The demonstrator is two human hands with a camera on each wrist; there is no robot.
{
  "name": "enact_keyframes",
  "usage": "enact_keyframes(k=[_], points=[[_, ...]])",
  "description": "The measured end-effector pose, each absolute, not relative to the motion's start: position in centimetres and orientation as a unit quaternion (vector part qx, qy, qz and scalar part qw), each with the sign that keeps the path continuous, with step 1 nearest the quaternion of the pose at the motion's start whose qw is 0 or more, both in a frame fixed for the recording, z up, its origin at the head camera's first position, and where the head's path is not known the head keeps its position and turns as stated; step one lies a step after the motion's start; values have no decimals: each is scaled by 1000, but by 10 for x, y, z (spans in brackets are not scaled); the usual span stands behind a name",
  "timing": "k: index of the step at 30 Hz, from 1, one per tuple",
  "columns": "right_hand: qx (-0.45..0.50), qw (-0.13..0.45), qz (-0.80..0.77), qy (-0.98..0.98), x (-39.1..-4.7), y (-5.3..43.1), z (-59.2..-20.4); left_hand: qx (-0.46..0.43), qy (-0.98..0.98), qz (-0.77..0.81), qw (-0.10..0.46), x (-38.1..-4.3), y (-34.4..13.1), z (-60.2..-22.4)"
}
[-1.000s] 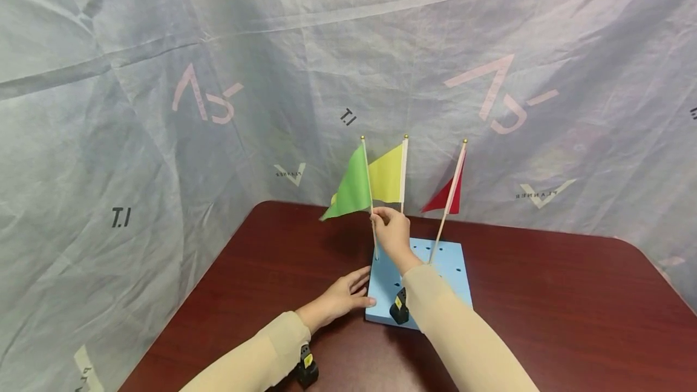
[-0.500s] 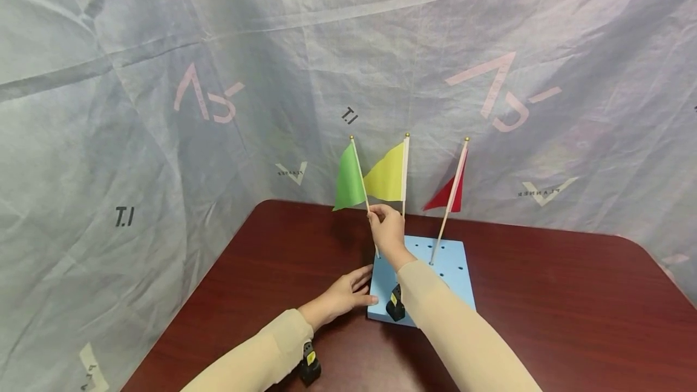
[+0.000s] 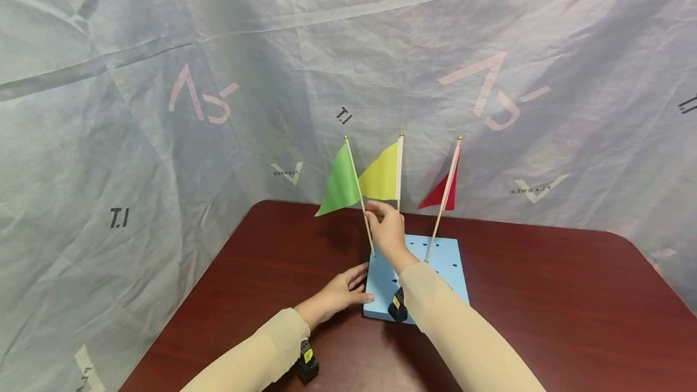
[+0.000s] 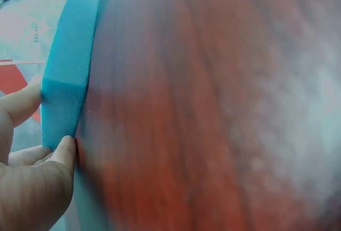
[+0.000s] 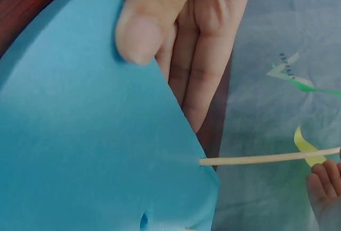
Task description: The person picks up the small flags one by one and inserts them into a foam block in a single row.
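In the head view my right hand (image 3: pixel 385 225) pinches the thin wooden stick of the green flag (image 3: pixel 341 181) between thumb and fingertips. The stick's foot stands in a hole near the back left corner of a light blue board (image 3: pixel 381 277), leaning left. In the right wrist view that stick (image 5: pixel 250 161) rises from the board's edge, and my right hand (image 5: pixel 326 186) appears small beside it. My left hand (image 3: pixel 340 294) rests against the board's left side, fingers nearly straight along the edge, the thumb on its top (image 5: pixel 139 39). The left wrist view shows its fingers at the board (image 4: pixel 66 98).
A yellow flag (image 3: pixel 383 174) stands behind the right hand, its stick's foot hidden. The red flag (image 3: pixel 443 189) stands to the right, tilted rightward. Several holes dot the board. A dark red wooden table (image 3: pixel 261 265) carries it, with grey printed fabric (image 3: pixel 305 65) behind.
The green flag's top has swung to the left, away from the yellow flag, as my right hand shifted slightly left. My left hand has stayed at the board's side.
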State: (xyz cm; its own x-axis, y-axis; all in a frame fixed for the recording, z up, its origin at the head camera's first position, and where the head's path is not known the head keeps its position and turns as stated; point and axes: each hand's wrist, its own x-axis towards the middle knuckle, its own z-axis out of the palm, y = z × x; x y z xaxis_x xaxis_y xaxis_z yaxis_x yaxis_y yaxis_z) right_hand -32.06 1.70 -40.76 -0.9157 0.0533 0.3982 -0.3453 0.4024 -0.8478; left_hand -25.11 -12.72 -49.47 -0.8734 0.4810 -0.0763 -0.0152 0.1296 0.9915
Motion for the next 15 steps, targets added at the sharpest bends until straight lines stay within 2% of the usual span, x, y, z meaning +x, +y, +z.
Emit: enact_keyframes(k=[8,15], points=[[102,173,559,-805,-316,35,-407,141,710,657,213,-265,-126,-498],[105,164,573,-796,-314,54,-409,141,708,663,197,-268,-125,-495]])
